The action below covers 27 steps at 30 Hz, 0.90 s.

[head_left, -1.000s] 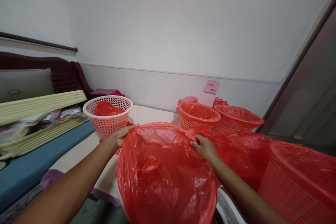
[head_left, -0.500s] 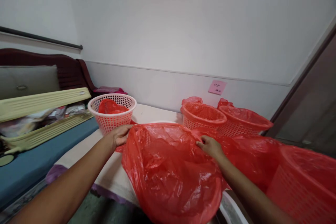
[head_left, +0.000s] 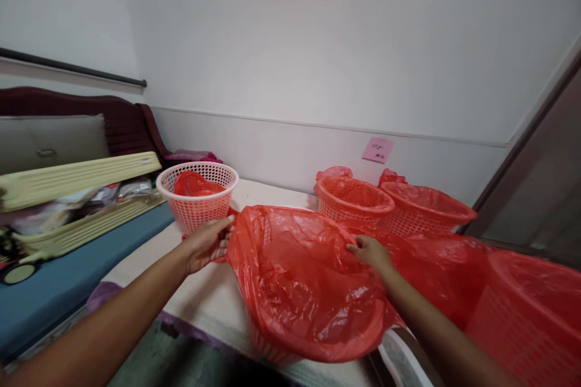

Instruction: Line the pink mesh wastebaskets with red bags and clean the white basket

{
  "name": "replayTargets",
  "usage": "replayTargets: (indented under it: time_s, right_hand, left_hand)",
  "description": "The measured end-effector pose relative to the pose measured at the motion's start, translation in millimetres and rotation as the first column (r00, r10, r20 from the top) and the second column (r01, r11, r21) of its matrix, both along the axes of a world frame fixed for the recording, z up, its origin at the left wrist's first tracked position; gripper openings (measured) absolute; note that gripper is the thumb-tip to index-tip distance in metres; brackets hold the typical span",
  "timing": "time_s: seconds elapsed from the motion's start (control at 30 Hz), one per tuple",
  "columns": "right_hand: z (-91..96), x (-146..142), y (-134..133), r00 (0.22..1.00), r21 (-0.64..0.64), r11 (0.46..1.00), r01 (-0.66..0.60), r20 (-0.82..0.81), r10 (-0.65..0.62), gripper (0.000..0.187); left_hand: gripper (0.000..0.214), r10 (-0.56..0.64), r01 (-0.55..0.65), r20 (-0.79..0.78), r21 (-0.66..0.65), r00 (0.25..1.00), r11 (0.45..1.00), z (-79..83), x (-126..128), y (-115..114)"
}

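A thin red plastic bag point(head_left: 313, 278) lines a perforated basket point(head_left: 270, 344) in front of me, its edge folded over the near rim. The bag covers most of this basket; only part of its lower wall shows. At the far left of the rim, my left hand point(head_left: 209, 243) pinches the bag's edge between thumb and fingers. My right hand point(head_left: 372, 254) grips the bag at the right side of the rim, fingers closed. A pinkish-white basket point(head_left: 197, 208), standing just beyond my left hand, holds a crumpled red bag point(head_left: 195, 184).
Two bag-lined baskets point(head_left: 354, 196) point(head_left: 426, 205) stand by the wall. Another lined basket point(head_left: 535, 308) is at right, with loose red plastic point(head_left: 440, 266) beside it. An open pale-yellow suitcase point(head_left: 82, 205) lies on the blue bed point(head_left: 113, 248). A pink note point(head_left: 377, 149) is on the wall.
The near part of the bag has drawn back and up, so the basket's lower wall now shows. My left hand has shifted slightly right; both hands keep hold of the bag.
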State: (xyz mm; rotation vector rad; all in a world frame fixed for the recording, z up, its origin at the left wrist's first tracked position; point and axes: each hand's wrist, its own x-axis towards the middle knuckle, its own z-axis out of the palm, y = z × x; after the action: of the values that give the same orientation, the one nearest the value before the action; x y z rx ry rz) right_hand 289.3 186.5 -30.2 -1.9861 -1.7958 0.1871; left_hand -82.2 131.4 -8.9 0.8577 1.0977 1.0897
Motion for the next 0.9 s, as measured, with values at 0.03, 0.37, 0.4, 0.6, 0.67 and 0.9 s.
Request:
replayTargets:
  time_s: [0.03,0.37,0.4,0.6,0.67,0.9]
  right_hand:
    - [-0.1,-1,0,1.000,0.000,1.000,0.000,0.002,0.000,0.035]
    - [2.3,-15,2,1.000,-0.014,1.000,0.005,0.030,-0.005,0.027]
    - [2.7,-15,2,0.999,-0.017,1.000,0.006,0.031,-0.006,0.026]
    - [6.2,-11,-1,0.999,-0.047,0.999,0.013,0.049,-0.010,0.026]
    - [6.7,-10,-1,0.998,-0.060,0.998,0.017,0.054,-0.014,0.028]
    - [3.4,-9,2,0.999,-0.058,0.998,0.018,0.042,-0.015,0.028]
  left_hand:
    - [0.027,0.024,-0.022,-0.056,0.036,0.998,0.999,3.9,1,-7]
    - [0.042,0.253,0.018,-0.776,0.322,0.577,0.947,34.9,10,-12]
    - [0.040,0.231,0.035,-0.781,0.308,0.581,0.951,34.0,12,-11]
    - [0.027,0.036,0.045,-0.571,0.127,0.820,0.991,23.9,16,-17]
    - [0.023,-0.012,0.055,-0.410,0.092,0.912,0.994,18.7,11,-22]
    - [0.019,-0.138,0.138,-0.003,0.029,0.990,0.990,-9.2,-7,-27]
